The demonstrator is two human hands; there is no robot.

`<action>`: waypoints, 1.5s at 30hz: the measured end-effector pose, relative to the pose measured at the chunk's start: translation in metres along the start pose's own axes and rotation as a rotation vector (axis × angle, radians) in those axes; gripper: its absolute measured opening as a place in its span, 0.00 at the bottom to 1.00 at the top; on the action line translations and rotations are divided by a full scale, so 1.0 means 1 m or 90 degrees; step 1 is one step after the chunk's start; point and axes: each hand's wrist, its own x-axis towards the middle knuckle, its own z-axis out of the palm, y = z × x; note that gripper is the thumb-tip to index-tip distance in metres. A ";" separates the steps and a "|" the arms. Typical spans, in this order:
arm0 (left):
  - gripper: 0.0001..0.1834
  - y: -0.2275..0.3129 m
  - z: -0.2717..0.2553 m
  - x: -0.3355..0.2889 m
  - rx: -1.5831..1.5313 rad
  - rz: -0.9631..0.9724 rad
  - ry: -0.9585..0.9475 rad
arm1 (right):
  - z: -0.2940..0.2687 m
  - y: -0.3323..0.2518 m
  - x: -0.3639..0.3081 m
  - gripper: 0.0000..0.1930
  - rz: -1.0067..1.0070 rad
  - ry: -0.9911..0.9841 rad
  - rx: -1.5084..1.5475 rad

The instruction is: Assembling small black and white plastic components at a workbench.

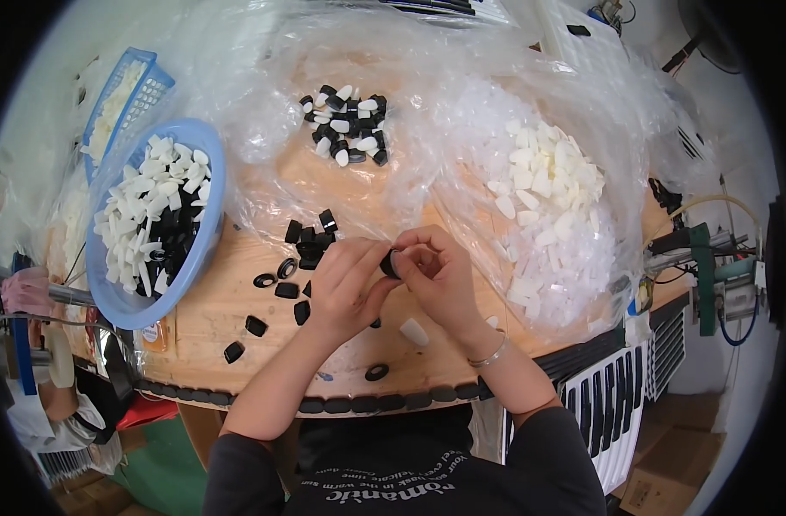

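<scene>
Above the middle of the wooden table, both hands meet on a small black rounded piece (389, 264). My left hand (348, 277) is closed, pinching it from the left with thumb and fingers. My right hand (437, 273) grips its other side, fingertips bent around it; something pale shows at that edge, too small to make out. Loose black oval rings and caps (287, 268) lie just left of my left hand. Below the hands rest a white flat oval piece (413, 332) and a black ring (376, 372).
A blue basin (218, 185) of white and black pieces stands left, with a blue basket (156, 96) behind it. A cluster of black-and-white pieces (345, 125) sits farther back. White pieces (552, 176) pile on plastic film at right. Black pieces (358, 403) line the table's front edge.
</scene>
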 end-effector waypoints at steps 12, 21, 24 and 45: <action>0.27 0.000 0.001 -0.001 0.019 -0.023 -0.060 | -0.017 0.010 0.007 0.08 0.188 -0.063 -0.009; 0.17 0.006 0.001 0.005 -0.054 -0.218 -0.018 | -0.028 -0.001 0.015 0.11 0.139 -0.019 -0.030; 0.09 -0.001 -0.010 0.000 -0.267 -0.496 -0.142 | -0.033 0.002 0.014 0.12 0.099 -0.034 0.001; 0.15 -0.017 -0.033 0.000 -0.172 -0.183 -0.622 | -0.063 -0.062 0.092 0.26 -0.002 0.044 -0.448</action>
